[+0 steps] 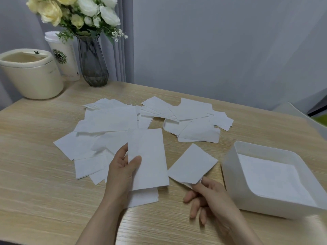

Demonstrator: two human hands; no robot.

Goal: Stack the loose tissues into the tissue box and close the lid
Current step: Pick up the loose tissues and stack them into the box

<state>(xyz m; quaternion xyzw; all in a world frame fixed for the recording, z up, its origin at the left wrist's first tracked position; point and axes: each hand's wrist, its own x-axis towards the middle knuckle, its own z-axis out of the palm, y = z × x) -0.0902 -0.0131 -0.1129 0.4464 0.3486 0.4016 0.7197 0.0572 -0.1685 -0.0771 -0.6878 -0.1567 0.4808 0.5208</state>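
two hands over the table: left hand point(123, 171) gripping stacked tissues point(148, 160), right hand point(210, 195) pinching one tissue point(192, 164)

Loose tissues point(123, 121) mid-table, tissue box point(276, 179) right, vase point(92, 62) behind-left

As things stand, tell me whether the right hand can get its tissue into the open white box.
Probably yes. The right hand pinches a tissue just beside the tissue box, which stands open, with nothing between them; some tissues already lie inside.
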